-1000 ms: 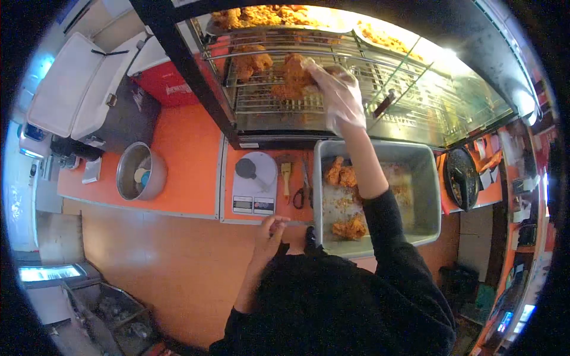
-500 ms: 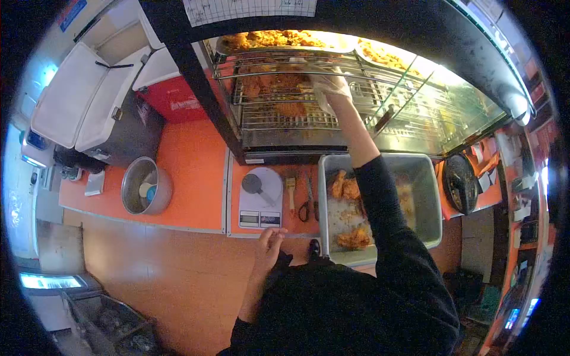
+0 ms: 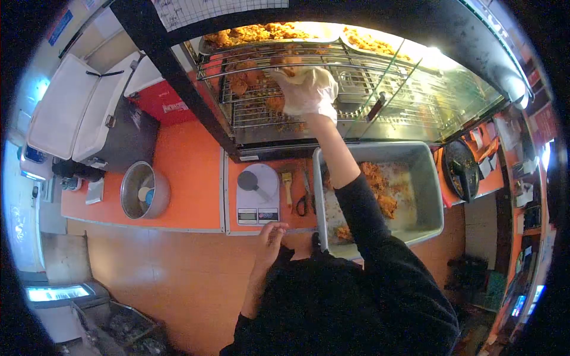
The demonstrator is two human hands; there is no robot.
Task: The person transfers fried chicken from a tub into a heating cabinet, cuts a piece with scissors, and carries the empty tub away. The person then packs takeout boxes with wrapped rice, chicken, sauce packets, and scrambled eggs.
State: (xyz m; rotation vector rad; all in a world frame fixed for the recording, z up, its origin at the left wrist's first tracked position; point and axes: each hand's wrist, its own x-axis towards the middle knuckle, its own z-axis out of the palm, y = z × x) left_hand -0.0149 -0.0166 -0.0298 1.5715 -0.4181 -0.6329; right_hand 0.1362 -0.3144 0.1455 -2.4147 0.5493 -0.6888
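My right hand [image 3: 309, 94], in a loose clear glove, reaches into the lit display case. Its fingers are closed around a brown piece of fried chicken [image 3: 287, 61], partly hidden by the glove and rack bars. More fried chicken [image 3: 240, 80] lies to its left on the wire rack [image 3: 255, 118]. Under my right forearm stands a grey tub [image 3: 424, 196] with several fried chicken pieces [image 3: 386, 204] and crumbs. My bare left hand [image 3: 272, 240] is held near the counter's front edge, below the kitchen scale [image 3: 268, 185]. Its fingers are loosely bent and apart, holding nothing.
A dark scoop [image 3: 249, 180] lies on the scale, with a brush [image 3: 287, 188] and scissors [image 3: 304, 202] beside it. A metal pot [image 3: 155, 204] and an open cooler [image 3: 113, 118] stand left. A black round container [image 3: 460, 172] is right. The case's dark frame [image 3: 178, 77] borders the opening.
My right hand has moved left and nearer to me within the case, and a chicken piece now shows at its fingers. The view has shifted slightly. My left hand stays nearly still.
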